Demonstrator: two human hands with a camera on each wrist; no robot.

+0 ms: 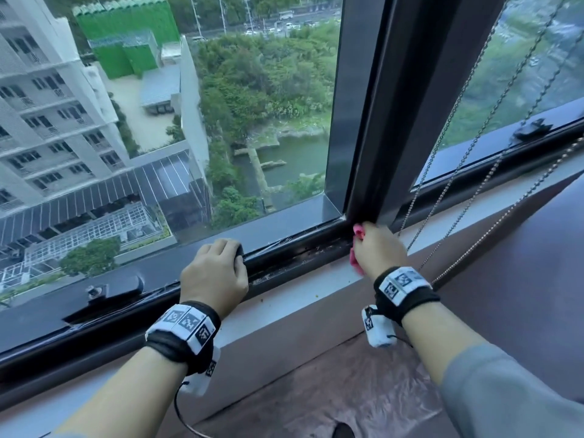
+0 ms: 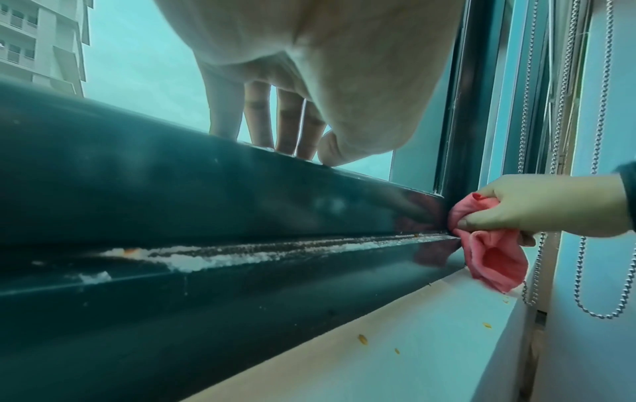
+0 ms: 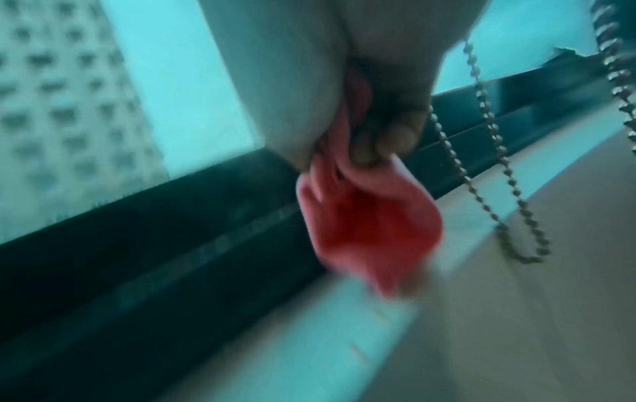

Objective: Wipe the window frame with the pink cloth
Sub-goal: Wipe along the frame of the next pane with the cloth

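The dark window frame has a bottom track lined with white dust and an upright post. My right hand grips the bunched pink cloth and holds it against the corner where the post meets the bottom rail. In the left wrist view the cloth hangs below the right hand at the end of the track. The blurred right wrist view shows the cloth squeezed between thumb and fingers. My left hand rests on the sash rail, its fingers laid over the top edge.
Bead chains of a blind hang just right of the right hand, looping low. A black latch handle sits on the rail to the left, another at far right. Yellow crumbs lie on the white sill.
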